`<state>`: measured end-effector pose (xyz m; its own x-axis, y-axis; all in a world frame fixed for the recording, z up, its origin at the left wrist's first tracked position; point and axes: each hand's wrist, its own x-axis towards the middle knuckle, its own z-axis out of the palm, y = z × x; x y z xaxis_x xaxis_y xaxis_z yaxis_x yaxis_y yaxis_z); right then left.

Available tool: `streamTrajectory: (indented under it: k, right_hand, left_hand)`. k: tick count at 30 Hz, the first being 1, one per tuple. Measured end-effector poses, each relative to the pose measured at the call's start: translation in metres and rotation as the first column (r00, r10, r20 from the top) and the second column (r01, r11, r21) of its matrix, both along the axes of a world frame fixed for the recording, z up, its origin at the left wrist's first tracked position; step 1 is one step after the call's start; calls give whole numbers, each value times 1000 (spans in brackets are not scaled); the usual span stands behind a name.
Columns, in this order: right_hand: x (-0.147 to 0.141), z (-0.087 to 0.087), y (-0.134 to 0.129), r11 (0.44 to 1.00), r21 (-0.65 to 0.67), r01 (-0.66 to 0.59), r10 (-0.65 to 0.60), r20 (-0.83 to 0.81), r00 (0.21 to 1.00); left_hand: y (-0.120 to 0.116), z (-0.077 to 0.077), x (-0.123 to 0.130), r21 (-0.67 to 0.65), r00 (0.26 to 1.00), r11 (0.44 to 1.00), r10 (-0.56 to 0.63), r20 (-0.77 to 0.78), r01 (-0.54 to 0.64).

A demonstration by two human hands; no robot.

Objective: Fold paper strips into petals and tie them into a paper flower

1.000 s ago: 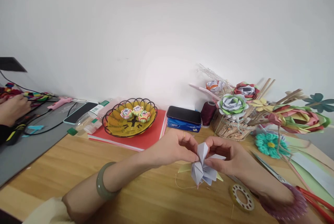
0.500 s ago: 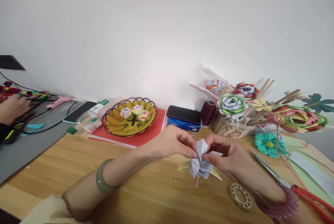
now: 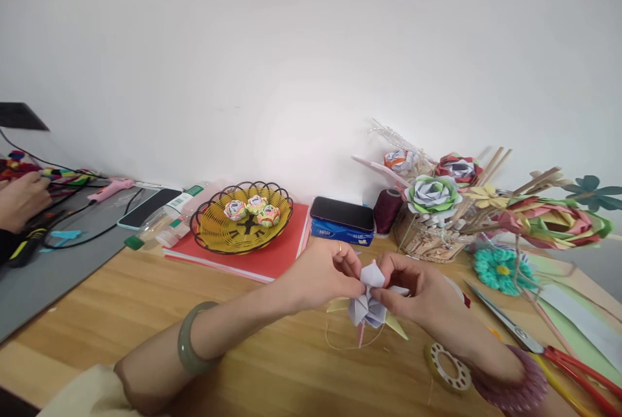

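Observation:
A pale white-lilac folded paper flower (image 3: 368,309) is held between both hands, low and right of centre. My left hand (image 3: 335,271) pinches its left side with thumb and fingers. On the right side, my right hand (image 3: 413,281) pinches a petal between thumb and forefinger. Pale yellow-green paper leaves (image 3: 397,326) stick out beneath the flower, and a thin pink stem (image 3: 361,334) points down from it. A loop of thin string lies below. The inner fingertips are partly hidden by the petals.
Right: tape roll (image 3: 448,367), red-handled scissors (image 3: 527,339), paper flowers (image 3: 433,195). Behind: phone (image 3: 343,212) on a blue box, yellow basket (image 3: 223,223) with three small flowers on red paper (image 3: 291,242). Far left: another person's hand (image 3: 24,200), pink glue gun (image 3: 111,189), bottle (image 3: 170,219).
The flower has shifted slightly left and its upper petal has tipped. Both hands still pinch it. A yellow handle shows beside the scissors. The other person's hand has moved slightly left.

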<state>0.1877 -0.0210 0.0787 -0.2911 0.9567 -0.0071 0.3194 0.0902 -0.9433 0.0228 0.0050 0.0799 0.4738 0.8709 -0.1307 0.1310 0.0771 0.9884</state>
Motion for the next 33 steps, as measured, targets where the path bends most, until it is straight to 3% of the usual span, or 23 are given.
streamTrajectory:
  k: [11, 20, 26, 33]
  right_hand:
    - [0, -2, 4, 993, -94, -67, 65, -25, 998]
    - [-1, -5, 3, 997, 68, -25, 22, 54, 998]
    - [-3, -6, 0, 991, 133, 21, -34, 94, 995]
    - [1, -9, 1, 977, 207, 49, -66, 75, 995]
  left_hand:
    - [0, 0, -1, -14, 999, 1000, -23, -40, 22]
    - [-2, -6, -2, 160, 986, 986, 66, -152, -41]
    - [-8, -1, -1, 228, 971, 972, 104, -218, -53]
    - [-3, 3, -4, 277, 989, 961, 60, -137, -20]
